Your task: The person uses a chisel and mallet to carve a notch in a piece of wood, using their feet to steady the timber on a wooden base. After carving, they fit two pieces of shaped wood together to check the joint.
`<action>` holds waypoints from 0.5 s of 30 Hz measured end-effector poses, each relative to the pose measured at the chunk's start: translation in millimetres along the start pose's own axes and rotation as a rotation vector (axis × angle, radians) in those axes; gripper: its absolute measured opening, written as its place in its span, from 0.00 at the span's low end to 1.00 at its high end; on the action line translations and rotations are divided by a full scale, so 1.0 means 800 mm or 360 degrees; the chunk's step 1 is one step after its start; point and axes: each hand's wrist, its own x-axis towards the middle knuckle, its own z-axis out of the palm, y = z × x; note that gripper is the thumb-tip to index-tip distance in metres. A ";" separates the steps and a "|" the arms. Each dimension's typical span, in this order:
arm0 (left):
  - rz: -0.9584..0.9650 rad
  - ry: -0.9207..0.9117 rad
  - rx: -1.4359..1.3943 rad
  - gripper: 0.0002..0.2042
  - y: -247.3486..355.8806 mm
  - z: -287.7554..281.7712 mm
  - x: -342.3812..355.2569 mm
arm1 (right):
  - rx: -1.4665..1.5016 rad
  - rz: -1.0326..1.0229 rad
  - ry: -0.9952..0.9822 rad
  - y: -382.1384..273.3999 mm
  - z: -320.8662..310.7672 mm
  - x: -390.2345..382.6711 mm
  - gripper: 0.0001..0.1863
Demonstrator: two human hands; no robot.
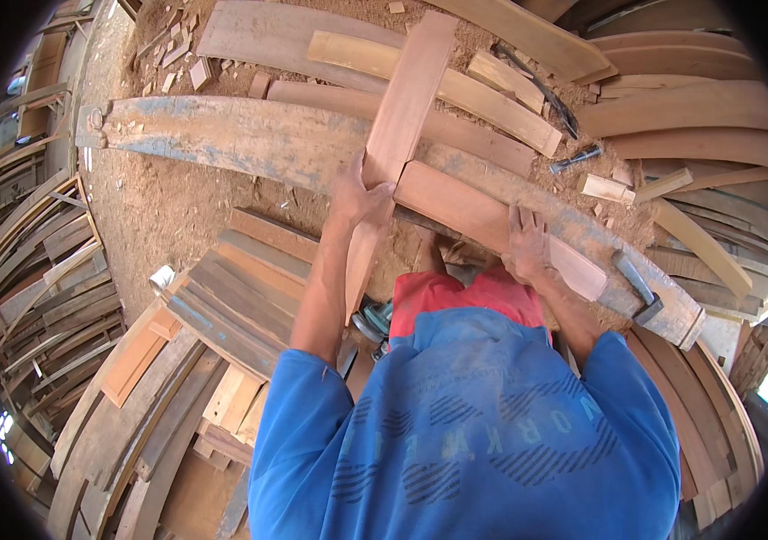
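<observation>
My left hand (361,193) grips the side edge of a long reddish plank (413,85) that lies crosswise over a weathered work beam (231,139). Its thumb reaches to the corner where a shorter reddish board (456,200) meets the plank at about a right angle. Along the beam, this board extends to the right. My right hand (528,245) holds the board from above, its fingers over the top face. The underside of the joint is hidden. A hammer (641,286) rests on the beam's right end, beyond the board.
Loose planks (492,112) lie across the sawdust-covered ground (168,193) beyond the beam. A small bluish tool (576,159) sits near wood offcuts (607,189). Boards are stacked at left (249,292) and right (690,108). A teal power tool (375,319) shows beside my legs.
</observation>
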 end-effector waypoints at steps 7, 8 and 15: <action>-0.0203 -0.0109 0.0300 0.50 0.043 -0.017 0.003 | -0.0004 -0.0011 -0.0059 -0.002 -0.007 0.006 0.54; -0.0240 -0.0118 0.0301 0.51 0.046 -0.017 0.001 | -0.0006 -0.0014 -0.0061 -0.002 -0.008 0.006 0.53; -0.0215 -0.0201 0.0550 0.55 0.061 -0.026 0.001 | -0.0033 0.0052 -0.0064 -0.010 -0.005 0.010 0.53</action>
